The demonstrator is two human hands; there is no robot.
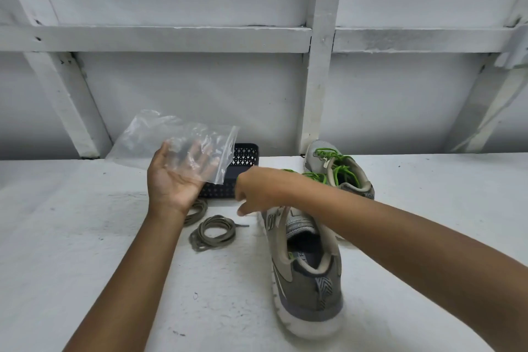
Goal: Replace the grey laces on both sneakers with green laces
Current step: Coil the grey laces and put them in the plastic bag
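Note:
Two grey sneakers stand on the white table. The far sneaker (347, 177) has green laces (338, 164) threaded through it. On the near sneaker (305, 280), heel toward me, a bit of green lace shows past my right wrist. A coil of grey lace (213, 233) lies left of the near sneaker. A second grey coil (197, 209) is partly hidden under my left wrist. My left hand (171, 183) holds a clear plastic zip bag (171, 137), fingers behind it, thumb on its edge. My right hand (257, 191) hovers over the near sneaker's toe, fingers loosely curled and blurred, nothing seen in them.
A black perforated tray (247, 156) sits at the back of the table behind my hands, partly covered by the bag. A white framed wall (317, 80) rises directly behind the table. White tabletop (71, 237) stretches to the left and to the right of the sneakers.

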